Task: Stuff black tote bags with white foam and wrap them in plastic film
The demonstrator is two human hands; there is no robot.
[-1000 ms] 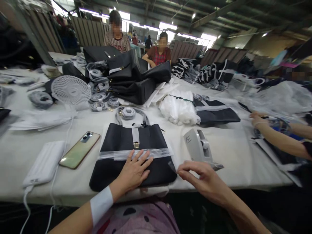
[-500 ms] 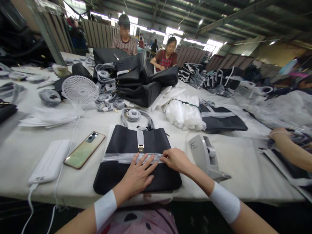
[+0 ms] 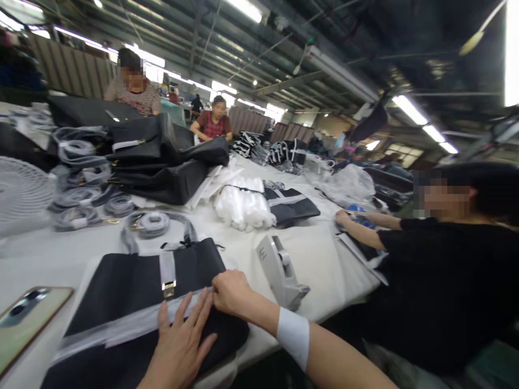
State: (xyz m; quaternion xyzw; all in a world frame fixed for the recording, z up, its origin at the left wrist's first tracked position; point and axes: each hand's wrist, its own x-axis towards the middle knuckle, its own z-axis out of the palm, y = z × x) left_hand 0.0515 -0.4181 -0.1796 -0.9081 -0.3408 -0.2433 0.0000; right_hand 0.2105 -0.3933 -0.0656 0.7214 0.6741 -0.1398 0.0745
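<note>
A black handbag [image 3: 121,283] lies flat in front of me, with a gold clasp [image 3: 168,288] on a wrapped tab. Across its front runs a translucent whitish strip [image 3: 125,327]. My left hand [image 3: 180,340] rests flat on the bag and strip, fingers spread. At the strip's right end my right hand [image 3: 233,292] is closed, thumb and fingers pinched on it by the bag's edge; the fingertips are partly hidden. Above the bag sits a coiled, wrapped strap [image 3: 152,224]. A grey tape dispenser [image 3: 279,275] stands to the right of my right hand.
A phone [image 3: 36,319] lies at the left, near a white fan [image 3: 22,189]. Black bags [image 3: 141,140] and wrapped straps [image 3: 77,200] are piled behind. White plastic wrap [image 3: 243,205] sits beyond the dispenser. A co-worker in black [image 3: 446,270] works at the right.
My view has swung right, so everything sits further left and the co-worker at the right shows more fully. Both hands keep nearly the same places on the bag.
</note>
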